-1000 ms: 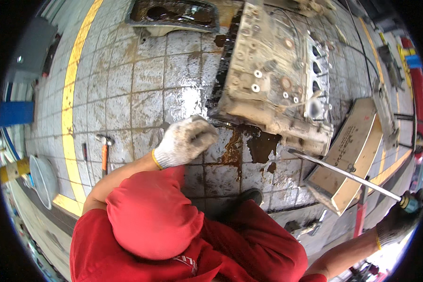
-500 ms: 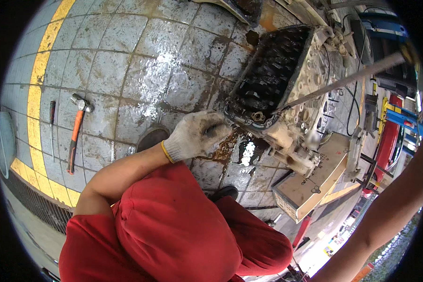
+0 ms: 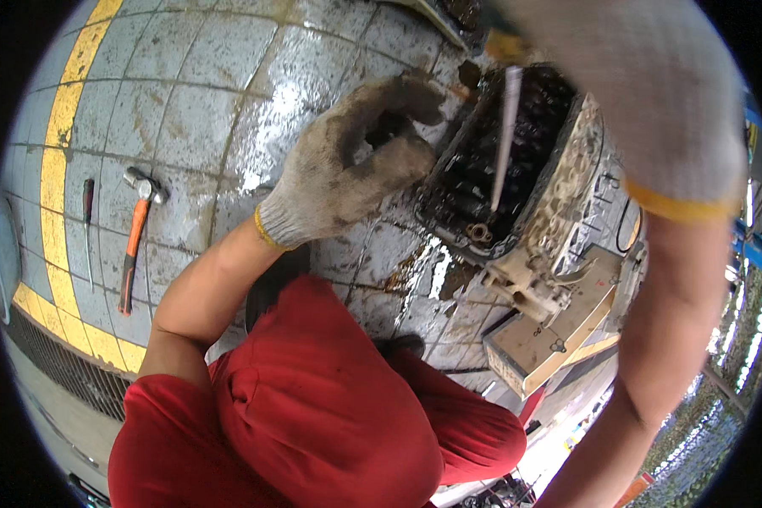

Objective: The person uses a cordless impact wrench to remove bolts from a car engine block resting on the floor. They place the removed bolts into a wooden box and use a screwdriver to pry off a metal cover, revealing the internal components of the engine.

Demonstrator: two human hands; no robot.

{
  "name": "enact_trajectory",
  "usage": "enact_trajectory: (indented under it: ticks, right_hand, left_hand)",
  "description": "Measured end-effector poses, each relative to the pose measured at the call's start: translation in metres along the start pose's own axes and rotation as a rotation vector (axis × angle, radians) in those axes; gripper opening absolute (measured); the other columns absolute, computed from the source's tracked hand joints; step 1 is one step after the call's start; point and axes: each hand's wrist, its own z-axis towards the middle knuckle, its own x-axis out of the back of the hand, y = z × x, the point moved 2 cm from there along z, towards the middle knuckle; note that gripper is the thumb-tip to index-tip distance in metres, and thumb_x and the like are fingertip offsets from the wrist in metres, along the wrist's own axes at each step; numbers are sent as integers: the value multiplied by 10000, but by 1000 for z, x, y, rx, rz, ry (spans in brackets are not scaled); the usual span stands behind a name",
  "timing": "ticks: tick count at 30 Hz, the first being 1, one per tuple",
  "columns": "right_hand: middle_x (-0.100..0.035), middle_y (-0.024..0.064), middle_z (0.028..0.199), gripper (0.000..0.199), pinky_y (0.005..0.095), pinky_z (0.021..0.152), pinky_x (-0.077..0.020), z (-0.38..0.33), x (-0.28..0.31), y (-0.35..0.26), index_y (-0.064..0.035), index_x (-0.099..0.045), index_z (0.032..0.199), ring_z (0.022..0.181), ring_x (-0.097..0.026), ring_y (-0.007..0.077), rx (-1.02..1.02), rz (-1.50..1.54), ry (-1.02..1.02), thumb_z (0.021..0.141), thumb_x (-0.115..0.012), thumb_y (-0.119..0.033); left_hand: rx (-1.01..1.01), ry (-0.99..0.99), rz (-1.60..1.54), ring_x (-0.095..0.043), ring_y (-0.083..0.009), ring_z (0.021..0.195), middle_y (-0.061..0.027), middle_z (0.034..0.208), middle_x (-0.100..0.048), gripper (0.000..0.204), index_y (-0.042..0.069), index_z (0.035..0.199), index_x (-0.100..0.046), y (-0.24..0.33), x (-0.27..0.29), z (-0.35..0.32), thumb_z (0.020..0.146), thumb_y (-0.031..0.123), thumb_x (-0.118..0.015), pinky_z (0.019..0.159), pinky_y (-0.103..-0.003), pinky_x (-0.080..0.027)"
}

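My right hand (image 3: 652,102), in a whitish knit glove with a yellow cuff, is raised at the upper right and smeared by motion. It grips a long screwdriver (image 3: 507,127) by what looks like a yellow and dark handle. The shaft slants down over the black, oily cavity of an engine block (image 3: 559,195), its tip near the cavity's near end. My left hand (image 3: 330,169), in a dirt-stained glove, hovers left of the block. Its thumb and fingers are curved but apart, and nothing shows between them.
An orange-handled hammer (image 3: 134,241) and a smaller screwdriver (image 3: 88,212) lie on the tiled floor at left, beside a yellow line (image 3: 57,169). A floor grate (image 3: 76,364) runs at lower left. Near the block stands a tan box (image 3: 559,326). Wet, oily patches mark the tiles.
My right hand has swung in from the right edge to above the block, turning the screwdriver from slanted to nearly upright. My left hand has lifted up and away, its fingers spreading.
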Motion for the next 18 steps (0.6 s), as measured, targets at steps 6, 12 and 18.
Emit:
enact_trajectory:
  ticks: [6,12,18]
  right_hand:
    - [-768,151,1201,358,440,773,-564,-22,-47,-96,-35,-726,1295,1025,-759,266,143,57,72,1026,-653,-260]
    - [-767,149,1188,375,451,742,-552,-24,-109,-216,-42,-732,1282,1019,-758,270,203,155,215,1019,-653,-297]
    - [-766,147,1176,393,461,711,-540,-15,-129,-257,-49,-737,1269,1012,-758,274,159,218,306,1013,-653,-334]
  left_hand:
    - [105,109,-637,-655,-223,1186,-105,1362,-682,489,23,1476,-570,19,14,18,1036,201,-689,1033,-395,-537]
    - [-5,-186,-1323,-428,-322,1588,-139,1711,-467,774,67,1668,-422,2,87,4,1112,604,-473,1319,-557,-326]
    - [-28,-35,-876,-353,-437,1624,-224,1779,-354,875,7,1718,-325,57,92,15,1105,609,-494,1371,-558,-222]
